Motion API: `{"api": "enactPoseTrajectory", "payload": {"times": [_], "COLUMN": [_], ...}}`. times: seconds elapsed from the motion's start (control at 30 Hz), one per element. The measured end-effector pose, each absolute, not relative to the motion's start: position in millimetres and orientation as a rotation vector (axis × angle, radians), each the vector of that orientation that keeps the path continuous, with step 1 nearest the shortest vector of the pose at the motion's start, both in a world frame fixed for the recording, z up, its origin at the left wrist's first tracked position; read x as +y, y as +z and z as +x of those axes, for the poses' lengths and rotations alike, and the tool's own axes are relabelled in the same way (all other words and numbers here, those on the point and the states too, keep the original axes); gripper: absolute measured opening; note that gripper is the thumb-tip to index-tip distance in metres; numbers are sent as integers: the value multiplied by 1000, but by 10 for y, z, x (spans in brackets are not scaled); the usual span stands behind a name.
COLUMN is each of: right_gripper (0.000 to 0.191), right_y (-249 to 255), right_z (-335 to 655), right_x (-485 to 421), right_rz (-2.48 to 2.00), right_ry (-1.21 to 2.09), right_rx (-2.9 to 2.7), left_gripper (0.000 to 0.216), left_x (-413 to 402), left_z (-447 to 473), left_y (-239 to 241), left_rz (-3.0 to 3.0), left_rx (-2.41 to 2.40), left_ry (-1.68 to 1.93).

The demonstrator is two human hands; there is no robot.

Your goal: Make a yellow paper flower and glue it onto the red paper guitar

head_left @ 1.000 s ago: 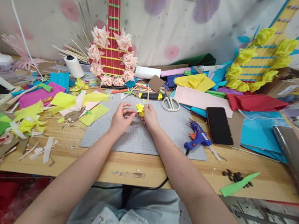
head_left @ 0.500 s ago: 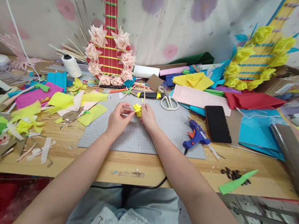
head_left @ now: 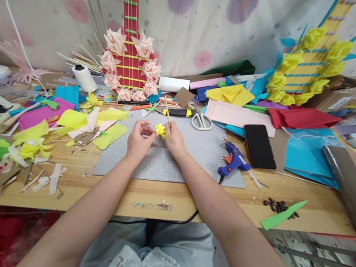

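Both my hands meet over the grey cutting mat at the table's middle. My right hand is closed on a thin wooden stick that leans up and to the left, with a small yellow paper flower at its lower end. My left hand pinches the flower's left side with thumb and fingertips. The flower is held just above the mat.
Scissors, a blue glue gun and a black phone lie to the right. A red paper guitar with pink flowers and a yellow-flowered one lean at the back. Paper scraps cover the left side.
The stick has tilted from near upright to leaning left. My hands and the flower stay close together over the mat, shifted slightly left in the picture.
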State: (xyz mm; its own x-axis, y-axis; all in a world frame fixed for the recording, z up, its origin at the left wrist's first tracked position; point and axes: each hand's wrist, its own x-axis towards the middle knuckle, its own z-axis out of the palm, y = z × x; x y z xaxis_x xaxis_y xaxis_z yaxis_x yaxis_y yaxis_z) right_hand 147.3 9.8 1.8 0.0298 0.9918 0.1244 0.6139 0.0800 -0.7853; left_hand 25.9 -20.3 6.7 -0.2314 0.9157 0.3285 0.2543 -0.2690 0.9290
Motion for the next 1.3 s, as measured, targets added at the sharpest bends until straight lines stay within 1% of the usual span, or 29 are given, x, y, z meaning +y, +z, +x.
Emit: {"api": "enactPoseTrajectory", "payload": {"times": [0.2,0.3,0.47,0.53,0.7,0.9,1.07,1.17,1.3], "right_gripper": [30,31,30,30,29,32,32,31,32], "right_y": [122,159,188,194,188,162,176,178,161], "right_z": [1503,1518,1538,1539,1530,1548,1542,1526,1524], "right_x": [39,27,23,20,15,30,16,3,10], "right_rz": [-1601,-1618,-1623,-1616,-1596,-1575,-1534,-1526,-1479], "right_ry": [560,502,411,397,396,436,489,494,496], "right_rx": [-1725,-1740,-1768,-1774,-1779,-1762,-1738,-1742,-1734], "left_gripper": [38,42,26,25,34,30,23,17,21], "left_x": [-198,-217,-242,-243,-231,-202,-184,-170,-150], "left_z": [293,301,292,296,296,261,230,216,207], "left_y": [149,219,264,256,225,223,252,261,245], "left_rz": [1012,886,810,788,747,644,586,540,471], "left_rx": [1262,1216,1179,1181,1184,1138,1119,1114,1109], "left_ry": [1478,1467,1348,1301,1309,1300,1287,1340,1426]}}
